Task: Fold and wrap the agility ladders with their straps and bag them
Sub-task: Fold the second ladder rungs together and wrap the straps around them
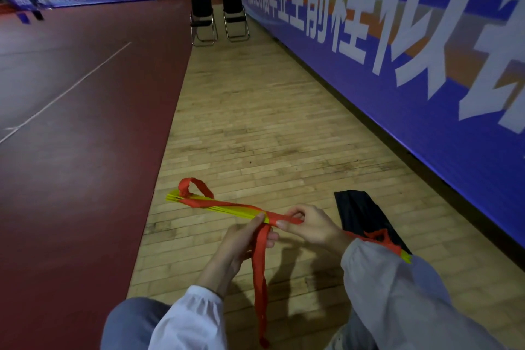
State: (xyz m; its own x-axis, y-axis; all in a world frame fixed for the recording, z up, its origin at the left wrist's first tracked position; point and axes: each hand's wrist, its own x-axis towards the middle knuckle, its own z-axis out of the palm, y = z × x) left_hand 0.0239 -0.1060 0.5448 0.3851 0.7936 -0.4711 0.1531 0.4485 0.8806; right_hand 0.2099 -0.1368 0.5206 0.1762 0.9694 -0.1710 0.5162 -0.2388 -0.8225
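Observation:
A folded agility ladder [227, 209], a bundle of yellow rungs, is held level above the wooden floor. Its red strap [260, 261] winds round the bundle, loops at the far left end and hangs down between my arms. My left hand [244, 239] grips the strap just under the bundle. My right hand [309, 226] pinches the wrapped right end of the bundle. On the floor to the right lies a black bag [360, 213]. A second yellow and red ladder [393, 247] rests on the bag, mostly hidden by my right sleeve.
A long blue banner wall [397, 71] runs along the right. Two black folding chairs [218, 17] stand far ahead. A dark red court surface [71, 122] borders the wood strip on the left. My knees show at the bottom edge.

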